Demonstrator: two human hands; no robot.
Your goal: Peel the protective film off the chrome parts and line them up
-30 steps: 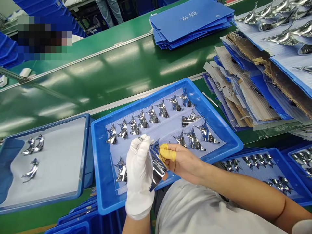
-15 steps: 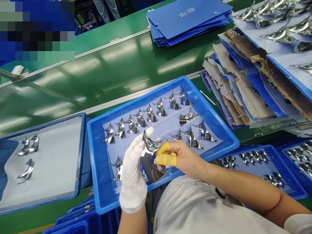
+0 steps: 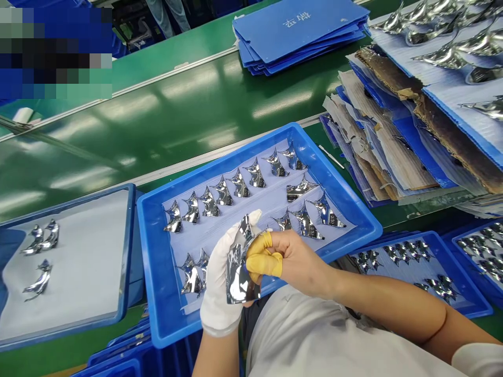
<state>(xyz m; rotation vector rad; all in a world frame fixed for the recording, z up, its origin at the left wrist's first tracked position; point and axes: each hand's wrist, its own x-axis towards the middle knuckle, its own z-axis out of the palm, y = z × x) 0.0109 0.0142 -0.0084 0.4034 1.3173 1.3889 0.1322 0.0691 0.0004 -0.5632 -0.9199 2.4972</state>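
In the head view my left hand (image 3: 220, 293), in a white glove, holds a mirror-bright chrome-plated part (image 3: 238, 275) with a curved, pointed shape. My right hand (image 3: 288, 256) wears yellow finger cots on its thumb and fingertip; these are closed against the part's right edge. Whether anything small lies under those fingertips is hidden. Below both hands lies a blue tray (image 3: 146, 251) lined with a pale sheet (image 3: 220, 233). Several similar chrome parts, such as one near the left corner (image 3: 190, 275), rest on that sheet in rows.
Left of the tray, another blue tray (image 3: 126, 251) holds three chrome parts. Blue plastic sheets (image 3: 302, 26) are stacked on the green bench (image 3: 176, 120). Worn cardboard and plastic layers (image 3: 393, 141) rise at right, bearing chrome parts. More filled trays (image 3: 477, 306) sit at lower right.
The chrome part has been turned in my hands, so a different, rippled face now shows. Both hands have shifted slightly downward. The view has moved a little.
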